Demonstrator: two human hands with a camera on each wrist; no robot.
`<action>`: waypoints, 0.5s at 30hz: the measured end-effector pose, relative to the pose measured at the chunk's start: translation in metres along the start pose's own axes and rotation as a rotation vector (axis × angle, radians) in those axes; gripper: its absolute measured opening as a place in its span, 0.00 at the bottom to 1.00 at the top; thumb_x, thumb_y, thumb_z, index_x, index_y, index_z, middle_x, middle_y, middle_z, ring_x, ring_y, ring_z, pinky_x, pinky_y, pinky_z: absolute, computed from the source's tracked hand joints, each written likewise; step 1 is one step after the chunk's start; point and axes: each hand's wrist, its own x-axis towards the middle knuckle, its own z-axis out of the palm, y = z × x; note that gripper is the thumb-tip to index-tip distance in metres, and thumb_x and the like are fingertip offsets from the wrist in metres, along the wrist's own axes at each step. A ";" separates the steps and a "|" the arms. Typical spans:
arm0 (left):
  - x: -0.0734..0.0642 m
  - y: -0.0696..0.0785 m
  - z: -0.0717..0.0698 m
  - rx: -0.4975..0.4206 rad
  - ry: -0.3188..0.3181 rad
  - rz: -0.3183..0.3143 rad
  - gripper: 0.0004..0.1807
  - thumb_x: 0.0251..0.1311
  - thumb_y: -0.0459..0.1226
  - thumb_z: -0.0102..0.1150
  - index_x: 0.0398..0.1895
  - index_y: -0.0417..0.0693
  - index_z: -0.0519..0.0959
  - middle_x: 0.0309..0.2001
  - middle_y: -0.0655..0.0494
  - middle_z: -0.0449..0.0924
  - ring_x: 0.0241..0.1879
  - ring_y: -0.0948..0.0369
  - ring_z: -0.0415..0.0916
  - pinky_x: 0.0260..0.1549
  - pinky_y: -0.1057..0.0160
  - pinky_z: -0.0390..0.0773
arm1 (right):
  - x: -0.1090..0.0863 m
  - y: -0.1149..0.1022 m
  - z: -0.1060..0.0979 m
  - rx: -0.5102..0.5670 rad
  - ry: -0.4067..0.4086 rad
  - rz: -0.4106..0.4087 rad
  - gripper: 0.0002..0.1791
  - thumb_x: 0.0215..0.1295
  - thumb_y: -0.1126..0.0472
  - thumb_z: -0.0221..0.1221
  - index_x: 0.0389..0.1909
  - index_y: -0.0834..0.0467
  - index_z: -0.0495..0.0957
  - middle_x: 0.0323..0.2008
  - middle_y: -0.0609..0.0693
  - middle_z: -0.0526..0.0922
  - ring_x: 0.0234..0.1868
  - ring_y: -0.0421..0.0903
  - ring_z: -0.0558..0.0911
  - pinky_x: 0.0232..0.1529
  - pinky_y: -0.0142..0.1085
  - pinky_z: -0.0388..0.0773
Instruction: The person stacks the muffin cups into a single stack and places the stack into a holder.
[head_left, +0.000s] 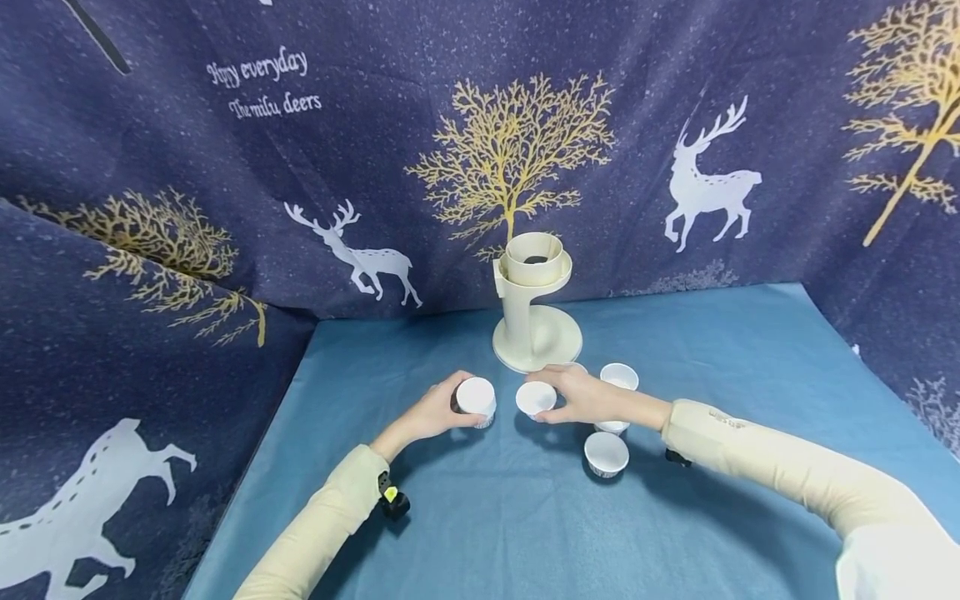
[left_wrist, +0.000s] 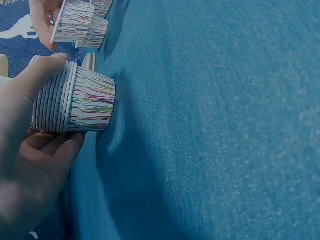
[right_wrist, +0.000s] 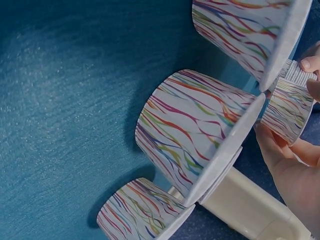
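Note:
My left hand (head_left: 442, 408) grips a nested stack of white paper cups (head_left: 476, 395) with wavy coloured lines; many rims show in the left wrist view, where the stack (left_wrist: 75, 100) sits between thumb and fingers. To its right, my right hand (head_left: 581, 395) pinches a single paper cup (head_left: 536, 400), mouth up. That cup (right_wrist: 287, 110) also shows in the right wrist view, held apart from the stack. Around and under the right forearm stand several more such cups, among them a front cup (head_left: 606, 454) and a rear cup (head_left: 619, 376), partly hidden by the arm.
A cream stand (head_left: 517, 321) with a round base and a ring-shaped holder (head_left: 534, 258) stands at the back of the blue cloth (head_left: 495, 525). Behind it hangs a dark blue curtain (head_left: 360, 167) with deer and trees.

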 end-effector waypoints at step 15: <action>-0.002 0.001 0.000 0.019 0.015 0.033 0.33 0.45 0.47 0.69 0.57 0.59 0.67 0.51 0.58 0.75 0.48 0.61 0.72 0.48 0.56 0.70 | 0.002 -0.004 0.002 0.017 -0.017 -0.023 0.27 0.54 0.49 0.62 0.52 0.59 0.74 0.50 0.50 0.80 0.52 0.43 0.77 0.50 0.39 0.74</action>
